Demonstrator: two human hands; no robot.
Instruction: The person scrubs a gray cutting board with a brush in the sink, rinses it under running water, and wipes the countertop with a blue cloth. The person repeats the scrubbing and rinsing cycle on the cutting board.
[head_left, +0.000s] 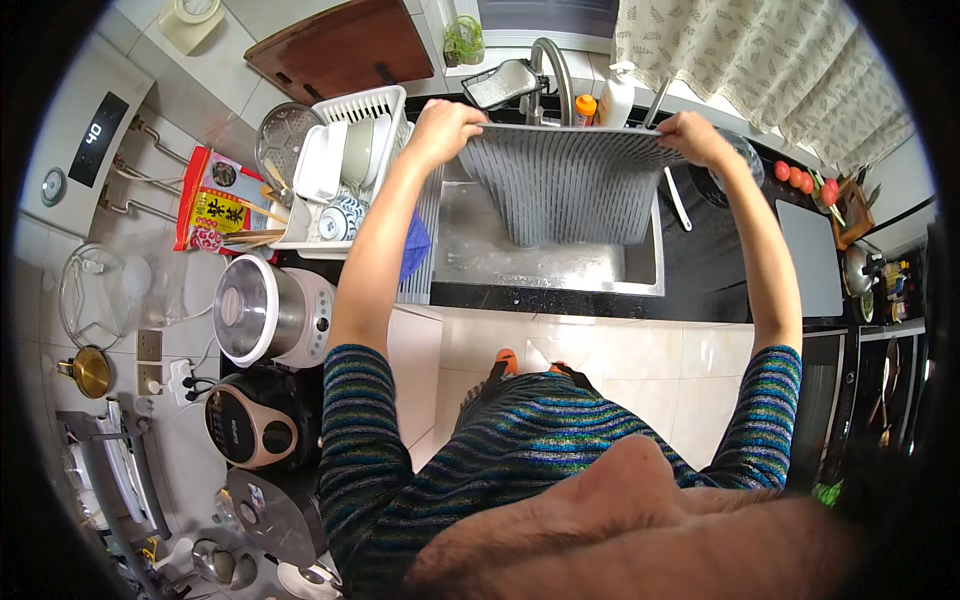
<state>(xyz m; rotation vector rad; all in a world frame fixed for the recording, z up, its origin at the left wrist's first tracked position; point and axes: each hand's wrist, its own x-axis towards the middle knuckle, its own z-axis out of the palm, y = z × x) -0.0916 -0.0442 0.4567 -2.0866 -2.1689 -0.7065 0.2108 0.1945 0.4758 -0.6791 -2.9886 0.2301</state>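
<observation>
A grey ridged drying mat (566, 184) hangs over the stainless steel sink (525, 262), stretched between both hands. My left hand (442, 133) pinches its upper left corner, and my right hand (694, 139) grips the upper right corner. The mat's lower edge dips inside the sink basin and hides part of the far wall. Behind the mat rises the curved metal faucet (559, 71). A white-handled utensil (676, 199) lies on the black counter just right of the sink.
Left of the sink stand a white dish rack (300, 244) with bowls and a blue cloth (414, 247). A white pump bottle (616, 97) and an orange-capped bottle (585, 109) are behind the mat. A grey board (806, 255) and tomatoes (795, 178) are at the right.
</observation>
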